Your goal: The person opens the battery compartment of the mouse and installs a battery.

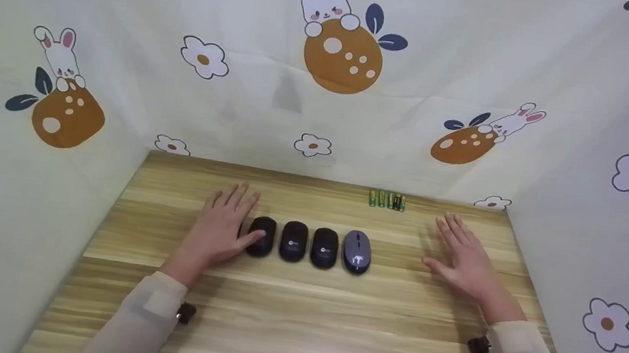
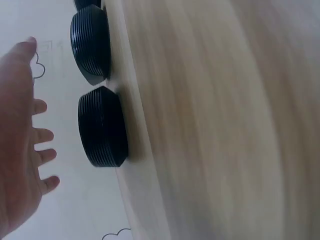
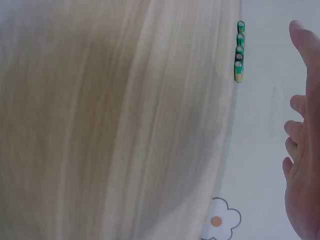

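Note:
Four computer mice would be several; they stand in a row on the wooden table. The leftmost black mouse (image 1: pixel 262 244) is partly covered by the thumb of my left hand (image 1: pixel 220 226), whose fingers are spread and straight. Two more black mice, a second mouse (image 1: pixel 293 241) and a third mouse (image 1: pixel 324 249), follow to the right. A grey mouse (image 1: pixel 357 252) ends the row. My right hand (image 1: pixel 465 259) is held out to the right of the row with straight fingers and nothing in it. Several green batteries (image 1: pixel 382 199) stand near the table's back edge.
The wooden table (image 1: pixel 298 327) is bounded at the back and sides by a pale cloth (image 1: pixel 239 110) printed with rabbits and flowers. A small dark device sits on each wrist, one being the left wrist camera (image 1: pixel 187 313).

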Demonstrator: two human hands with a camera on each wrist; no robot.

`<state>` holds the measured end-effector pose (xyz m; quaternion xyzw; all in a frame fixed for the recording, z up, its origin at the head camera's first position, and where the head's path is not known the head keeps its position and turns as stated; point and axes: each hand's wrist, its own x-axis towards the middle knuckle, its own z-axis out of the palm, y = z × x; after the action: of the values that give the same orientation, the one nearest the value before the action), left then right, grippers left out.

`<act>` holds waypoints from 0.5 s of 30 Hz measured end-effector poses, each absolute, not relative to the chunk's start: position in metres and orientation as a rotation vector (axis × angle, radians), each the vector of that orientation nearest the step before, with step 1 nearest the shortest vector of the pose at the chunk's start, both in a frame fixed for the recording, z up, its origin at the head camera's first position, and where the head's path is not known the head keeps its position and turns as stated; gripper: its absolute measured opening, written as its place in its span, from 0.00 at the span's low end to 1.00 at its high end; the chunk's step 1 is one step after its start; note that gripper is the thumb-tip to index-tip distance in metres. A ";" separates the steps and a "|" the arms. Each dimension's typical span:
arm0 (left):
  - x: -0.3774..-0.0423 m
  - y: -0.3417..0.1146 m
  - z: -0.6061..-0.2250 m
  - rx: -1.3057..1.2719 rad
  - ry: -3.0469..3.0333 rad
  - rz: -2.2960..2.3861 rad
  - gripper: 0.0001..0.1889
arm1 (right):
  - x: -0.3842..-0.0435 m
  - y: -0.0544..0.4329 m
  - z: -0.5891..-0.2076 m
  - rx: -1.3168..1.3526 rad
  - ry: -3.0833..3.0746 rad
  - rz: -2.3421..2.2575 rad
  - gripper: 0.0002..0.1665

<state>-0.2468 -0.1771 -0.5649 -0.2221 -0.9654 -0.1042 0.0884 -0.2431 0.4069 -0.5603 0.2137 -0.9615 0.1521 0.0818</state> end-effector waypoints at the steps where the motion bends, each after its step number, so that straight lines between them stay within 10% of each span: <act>1: -0.247 -0.175 -0.565 -0.679 -2.863 -0.337 0.49 | -0.243 0.405 -0.562 0.647 -2.860 0.499 0.59; 15: -0.250 -0.132 -0.564 -0.904 -2.772 -0.850 0.40 | -0.238 0.368 -0.567 0.680 -2.804 1.014 0.55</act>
<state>-0.2497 -0.1322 -0.5642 -0.2973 -0.9115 -0.2794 0.0523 -0.2379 0.3679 -0.5673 0.2221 -0.9161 0.3313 0.0417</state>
